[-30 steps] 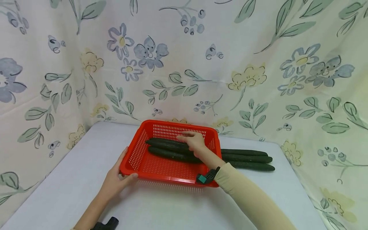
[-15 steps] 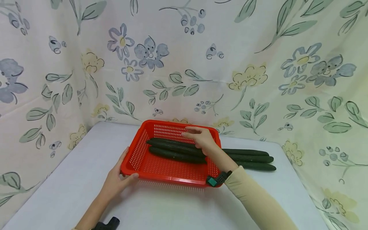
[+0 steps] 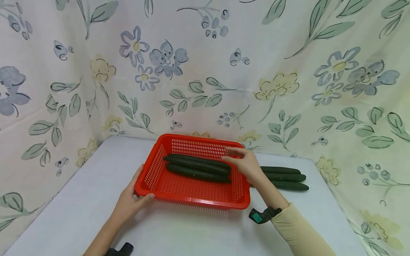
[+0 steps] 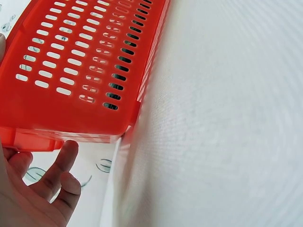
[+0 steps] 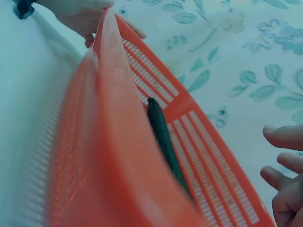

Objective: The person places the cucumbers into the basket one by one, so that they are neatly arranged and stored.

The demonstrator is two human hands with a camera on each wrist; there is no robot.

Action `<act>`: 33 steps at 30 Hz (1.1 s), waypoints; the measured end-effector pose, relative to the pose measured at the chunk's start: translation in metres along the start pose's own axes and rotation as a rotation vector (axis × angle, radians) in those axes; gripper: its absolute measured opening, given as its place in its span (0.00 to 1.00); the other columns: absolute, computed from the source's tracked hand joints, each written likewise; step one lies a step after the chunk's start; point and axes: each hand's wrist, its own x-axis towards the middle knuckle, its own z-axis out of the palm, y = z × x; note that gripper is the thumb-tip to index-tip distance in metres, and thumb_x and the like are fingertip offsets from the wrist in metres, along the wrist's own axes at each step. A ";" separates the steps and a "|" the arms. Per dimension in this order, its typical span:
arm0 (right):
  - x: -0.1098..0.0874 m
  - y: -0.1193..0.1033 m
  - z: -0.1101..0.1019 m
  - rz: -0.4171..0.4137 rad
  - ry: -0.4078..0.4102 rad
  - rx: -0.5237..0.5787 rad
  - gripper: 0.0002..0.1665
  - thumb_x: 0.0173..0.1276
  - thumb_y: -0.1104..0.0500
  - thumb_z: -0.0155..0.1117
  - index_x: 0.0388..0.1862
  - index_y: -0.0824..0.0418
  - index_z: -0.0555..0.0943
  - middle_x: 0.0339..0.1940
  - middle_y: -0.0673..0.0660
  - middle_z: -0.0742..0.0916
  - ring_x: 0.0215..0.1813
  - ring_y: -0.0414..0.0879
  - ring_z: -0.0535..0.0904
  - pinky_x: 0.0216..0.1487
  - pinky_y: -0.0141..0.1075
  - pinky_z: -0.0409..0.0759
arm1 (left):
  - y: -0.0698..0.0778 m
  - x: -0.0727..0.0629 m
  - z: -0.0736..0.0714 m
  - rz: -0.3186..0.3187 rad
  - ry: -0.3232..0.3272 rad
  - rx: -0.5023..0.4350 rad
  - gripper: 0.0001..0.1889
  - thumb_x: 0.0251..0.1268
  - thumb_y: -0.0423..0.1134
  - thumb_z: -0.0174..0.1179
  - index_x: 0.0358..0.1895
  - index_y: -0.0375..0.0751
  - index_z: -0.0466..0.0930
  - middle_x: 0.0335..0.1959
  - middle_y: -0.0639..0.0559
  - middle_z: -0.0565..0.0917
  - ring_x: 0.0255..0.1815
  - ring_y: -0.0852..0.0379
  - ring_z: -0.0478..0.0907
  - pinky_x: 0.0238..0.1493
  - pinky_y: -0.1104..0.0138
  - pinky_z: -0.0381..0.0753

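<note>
We see the basket [image 3: 192, 200] on the counter [image 3: 192, 234], the cloth [image 3: 205, 74] behind it. In it, the inner cucumbers [image 3: 196, 172] lie lengthwise, side by side, with bare basket floor before them. Right of it, we find three outer cucumbers [image 3: 286, 177] on the counter. The left fingers [image 3: 136, 179] flank its front-left corner; the right fingers [image 3: 237, 150] are above its right end.

Floral cloth [image 3: 198, 67] behind white table [image 3: 80, 195]
</note>
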 end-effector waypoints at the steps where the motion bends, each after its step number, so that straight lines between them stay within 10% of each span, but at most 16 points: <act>1: -0.003 0.003 -0.004 -0.008 0.009 -0.011 0.30 0.69 0.49 0.77 0.68 0.52 0.84 0.61 0.56 0.88 0.43 0.51 0.73 0.33 0.35 0.70 | 0.001 0.000 0.000 -0.005 -0.003 0.000 0.57 0.64 0.48 0.74 0.89 0.57 0.44 0.85 0.40 0.61 0.70 0.38 0.75 0.54 0.63 0.82; 5: -0.013 0.016 -0.024 -0.017 0.036 -0.002 0.34 0.71 0.47 0.75 0.72 0.55 0.81 0.68 0.58 0.85 0.67 0.54 0.74 0.52 0.43 0.82 | 0.002 0.000 0.001 -0.014 -0.004 -0.005 0.57 0.64 0.48 0.74 0.89 0.55 0.45 0.85 0.40 0.61 0.70 0.38 0.75 0.53 0.62 0.82; 12: -0.029 0.039 -0.054 0.038 0.123 0.037 0.35 0.70 0.43 0.76 0.73 0.50 0.81 0.68 0.56 0.85 0.48 0.47 0.75 0.32 0.34 0.69 | 0.002 -0.001 0.000 0.000 0.005 -0.006 0.56 0.63 0.47 0.75 0.89 0.55 0.45 0.85 0.40 0.61 0.71 0.37 0.75 0.55 0.59 0.84; 18: -0.042 0.064 -0.076 0.060 0.185 -0.011 0.37 0.70 0.40 0.75 0.74 0.50 0.80 0.63 0.47 0.88 0.55 0.40 0.77 0.47 0.39 0.79 | 0.002 0.000 0.001 0.012 0.006 -0.019 0.56 0.64 0.47 0.74 0.89 0.53 0.45 0.85 0.39 0.60 0.72 0.35 0.74 0.56 0.43 0.85; 23: -0.049 0.089 -0.094 0.058 0.257 0.009 0.36 0.68 0.42 0.77 0.71 0.55 0.82 0.52 0.35 0.89 0.35 0.40 0.72 0.26 0.33 0.67 | 0.001 0.001 0.001 0.009 0.008 -0.009 0.56 0.64 0.47 0.74 0.89 0.52 0.46 0.84 0.39 0.62 0.70 0.37 0.75 0.54 0.56 0.85; 33: -0.065 0.143 -0.115 -0.029 0.433 -0.259 0.32 0.69 0.42 0.77 0.65 0.59 0.86 0.62 0.58 0.89 0.71 0.48 0.74 0.66 0.43 0.73 | 0.001 0.000 0.001 0.007 0.007 -0.016 0.56 0.64 0.46 0.74 0.89 0.52 0.46 0.84 0.40 0.62 0.67 0.42 0.75 0.50 0.67 0.83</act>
